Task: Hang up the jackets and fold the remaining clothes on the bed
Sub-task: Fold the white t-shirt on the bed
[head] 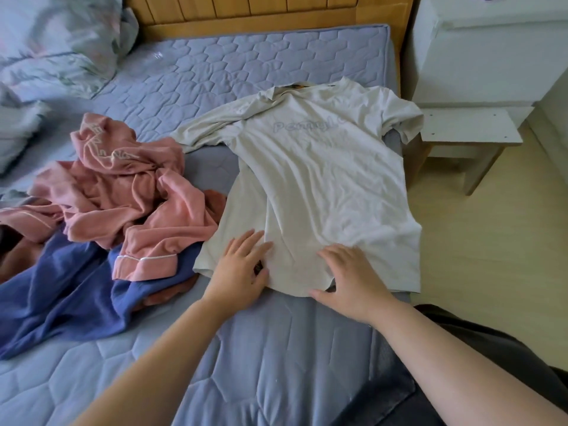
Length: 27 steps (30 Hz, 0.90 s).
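A pale beige T-shirt [322,186] with faint lettering on the chest lies spread flat, front up, on the right side of the blue quilted bed [270,358]. Its right sleeve and side hang over the bed's edge. My left hand [241,269] rests flat on the shirt's lower hem, fingers straight. My right hand [347,275] presses flat on the hem beside it, fingers spread. To the left lies a crumpled pink garment [123,192] with white piping, partly on top of a dark blue garment [61,296].
A floral duvet [52,47] is bunched at the bed's far left by the wooden headboard [261,13]. A white nightstand [491,47] and a low white stool [470,133] stand to the right on the pale wooden floor [491,247].
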### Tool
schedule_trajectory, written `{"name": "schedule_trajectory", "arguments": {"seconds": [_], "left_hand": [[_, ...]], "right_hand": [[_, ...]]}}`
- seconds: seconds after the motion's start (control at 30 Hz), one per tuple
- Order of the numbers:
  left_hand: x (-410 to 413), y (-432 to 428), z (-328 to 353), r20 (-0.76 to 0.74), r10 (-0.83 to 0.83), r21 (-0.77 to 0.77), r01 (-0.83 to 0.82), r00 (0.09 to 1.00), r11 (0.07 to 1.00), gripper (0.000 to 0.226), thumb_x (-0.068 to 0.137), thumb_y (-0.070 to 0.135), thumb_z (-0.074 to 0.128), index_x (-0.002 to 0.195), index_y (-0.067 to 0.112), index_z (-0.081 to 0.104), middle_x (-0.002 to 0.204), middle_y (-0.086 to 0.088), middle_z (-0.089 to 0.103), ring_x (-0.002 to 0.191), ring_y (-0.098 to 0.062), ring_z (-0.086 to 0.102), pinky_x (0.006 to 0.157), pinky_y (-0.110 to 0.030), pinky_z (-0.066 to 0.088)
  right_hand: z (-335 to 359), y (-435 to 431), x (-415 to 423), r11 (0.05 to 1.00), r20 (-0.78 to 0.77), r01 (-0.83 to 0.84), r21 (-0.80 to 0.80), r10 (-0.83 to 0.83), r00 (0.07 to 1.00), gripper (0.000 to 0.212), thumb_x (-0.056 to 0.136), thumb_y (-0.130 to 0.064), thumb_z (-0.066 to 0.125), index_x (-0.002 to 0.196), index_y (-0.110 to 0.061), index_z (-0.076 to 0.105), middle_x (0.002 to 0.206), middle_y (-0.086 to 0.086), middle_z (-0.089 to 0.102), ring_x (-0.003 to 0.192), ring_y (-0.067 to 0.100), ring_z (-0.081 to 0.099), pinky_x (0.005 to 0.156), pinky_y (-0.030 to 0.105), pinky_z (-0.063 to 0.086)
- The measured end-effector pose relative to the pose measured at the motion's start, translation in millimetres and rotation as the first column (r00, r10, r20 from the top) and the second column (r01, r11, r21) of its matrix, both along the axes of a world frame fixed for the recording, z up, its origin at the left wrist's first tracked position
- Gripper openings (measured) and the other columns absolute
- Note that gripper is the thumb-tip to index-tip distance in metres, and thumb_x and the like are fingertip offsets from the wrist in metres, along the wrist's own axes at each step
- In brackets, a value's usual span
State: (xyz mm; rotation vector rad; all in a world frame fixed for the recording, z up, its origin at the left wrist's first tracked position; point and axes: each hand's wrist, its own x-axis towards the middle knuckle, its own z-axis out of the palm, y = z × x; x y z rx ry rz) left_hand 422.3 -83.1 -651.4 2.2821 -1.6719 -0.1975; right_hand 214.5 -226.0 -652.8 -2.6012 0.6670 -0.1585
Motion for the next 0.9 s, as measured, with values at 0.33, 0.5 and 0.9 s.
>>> {"name": "schedule_trajectory", "arguments": {"seconds": [0.33, 0.5, 0.9], "left_hand": [[25, 19, 19, -0.303, 0.515, 0.006, -0.538, 0.802, 0.843, 0.021, 0.079, -0.002, 0.055, 0.093, 0.006, 0.069, 0.086, -0.010, 0.070, 0.084, -0.029, 0.061, 0.074, -0.031, 0.046], [43, 31, 47, -0.830, 0.441, 0.139, -0.638, 0.342, 0.757, 0.035, 0.094, -0.002, 0.043, 0.073, 0.013, 0.067, 0.056, 0.000, 0.055, 0.045, -0.010, 0.048, 0.039, -0.015, 0.036], [52, 72, 14, -0.371, 0.593, -0.027, -0.646, 0.715, 0.763, 0.018, 0.079, 0.010, 0.067, 0.067, 0.013, 0.054, 0.065, 0.002, 0.057, 0.061, -0.019, 0.050, 0.054, -0.030, 0.033]], "right_hand": [[2, 3, -3, 0.955, -0.046, 0.241, -0.175, -0.252, 0.967, 0.009, 0.087, -0.002, 0.050, 0.089, -0.008, 0.056, 0.086, 0.007, 0.059, 0.082, 0.027, 0.055, 0.064, 0.033, 0.036], [15, -3, -10, 0.806, 0.220, 0.587, 0.071, -0.587, 0.779, 0.020, 0.080, 0.008, 0.051, 0.093, -0.006, 0.055, 0.076, 0.007, 0.053, 0.068, 0.029, 0.047, 0.055, 0.035, 0.038], [-14, -5, -14, 0.908, -0.067, 0.146, -0.393, -0.187, 0.980, 0.047, 0.028, 0.021, 0.067, 0.056, -0.012, 0.050, 0.057, 0.002, 0.045, 0.052, 0.024, 0.044, 0.046, 0.030, 0.029]]}}
